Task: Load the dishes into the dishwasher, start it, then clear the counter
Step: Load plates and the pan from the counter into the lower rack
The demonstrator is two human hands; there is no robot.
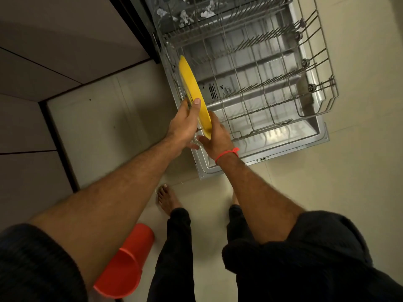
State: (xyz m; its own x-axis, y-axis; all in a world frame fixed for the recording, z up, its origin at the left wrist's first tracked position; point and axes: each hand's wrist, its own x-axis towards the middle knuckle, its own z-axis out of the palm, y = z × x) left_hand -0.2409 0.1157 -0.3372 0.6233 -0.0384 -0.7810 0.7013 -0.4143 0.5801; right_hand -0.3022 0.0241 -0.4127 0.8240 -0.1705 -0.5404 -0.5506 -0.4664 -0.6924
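Plate: a yellow plate (193, 88) is standing on edge at the left end of the lower rack (257, 83); its near rim is sitting between both hands
Look: plain yellow, thin, seen edge-on; tilting slightly
Left hand (185, 123): is gripping the plate's left face, thumb lying along the rim
Right hand (214, 136): is clasping the near edge from the right; a red thread (226, 154) is circling the wrist
Dishwasher: the door (283, 147) is lying open under the pulled-out rack
Floor: an orange bucket (126, 260) is lying tipped near a bare foot (166, 198)
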